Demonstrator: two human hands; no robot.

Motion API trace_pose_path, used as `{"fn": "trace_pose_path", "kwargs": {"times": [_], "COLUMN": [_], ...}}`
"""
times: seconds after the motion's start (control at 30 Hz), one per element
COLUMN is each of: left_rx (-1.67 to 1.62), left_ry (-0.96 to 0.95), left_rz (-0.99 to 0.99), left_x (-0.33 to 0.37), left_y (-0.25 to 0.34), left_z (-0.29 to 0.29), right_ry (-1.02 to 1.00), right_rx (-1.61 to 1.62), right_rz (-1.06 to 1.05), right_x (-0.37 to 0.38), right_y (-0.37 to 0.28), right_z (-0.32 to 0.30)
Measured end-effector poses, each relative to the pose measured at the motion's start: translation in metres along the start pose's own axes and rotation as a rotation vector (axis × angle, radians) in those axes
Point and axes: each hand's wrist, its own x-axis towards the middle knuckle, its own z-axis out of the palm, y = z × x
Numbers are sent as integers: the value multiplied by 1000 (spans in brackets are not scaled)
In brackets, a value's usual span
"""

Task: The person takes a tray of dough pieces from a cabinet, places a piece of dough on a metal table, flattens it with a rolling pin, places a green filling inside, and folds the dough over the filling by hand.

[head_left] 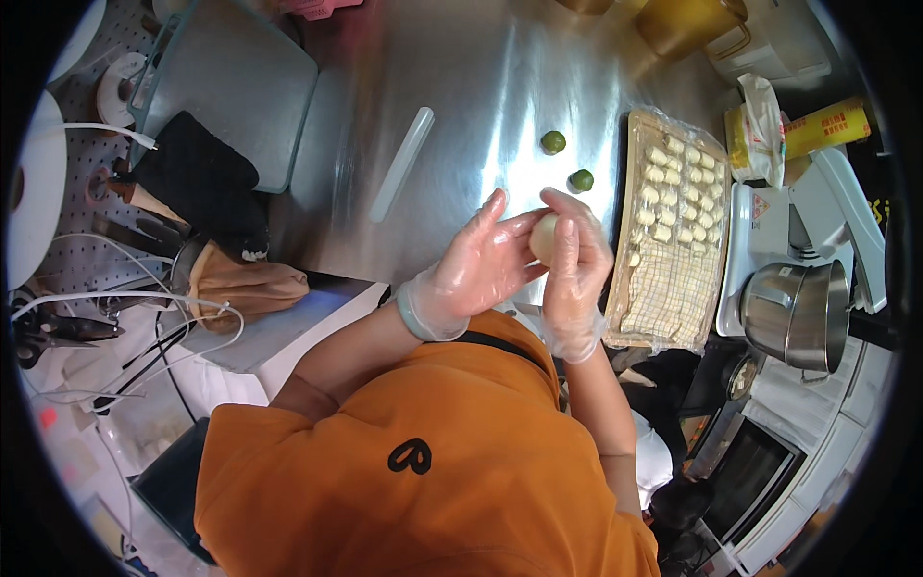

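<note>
A smooth, pale dough ball [544,239] sits between my two hands, over the near part of the metal worktable. My right hand [575,274], in a clear plastic glove, has its fingers and thumb curled around the ball. My left hand [481,260], gloved the same way, is open, palm up with the thumb apart. Its stretched fingertips reach the ball's left side. Beyond the hands, two dark green balls [553,142] lie on the table. To their left rests a translucent white rolling stick [402,165].
At right, a tray [625,207] holds rows of small pale pieces under clear film. Past it stand a white scale [746,221] and a steel pot [796,310]. A large flat tray [236,87], black cloth [197,163] and white cables [192,298] occupy the left.
</note>
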Motion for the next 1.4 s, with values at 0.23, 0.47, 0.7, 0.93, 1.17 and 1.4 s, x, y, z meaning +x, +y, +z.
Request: {"fn": "trace_pose_path", "kwargs": {"times": [0.23, 0.47, 0.7, 0.93, 1.17, 1.4], "left_rx": [-7, -340, 89, 33, -169, 16], "left_ry": [32, -189, 56, -23, -284, 4], "left_rz": [-22, -122, 19, 134, 1, 22], "left_x": [1, -1, -6, 1, 4, -5], "left_y": [12, 0, -5, -2, -5, -4], "left_z": [-1, -27, -1, 6, -24, 3], "right_ry": [-6, -73, 142, 36, -121, 152], "right_rx": [-356, -658, -417, -122, -618, -453], "right_rz": [-402, -810, -723, -320, -752, -736], "right_x": [15, 24, 24, 18, 32, 27], "right_y": [-3, 18, 13, -11, -5, 7], "right_z": [-25, -5, 9, -10, -9, -2]}}
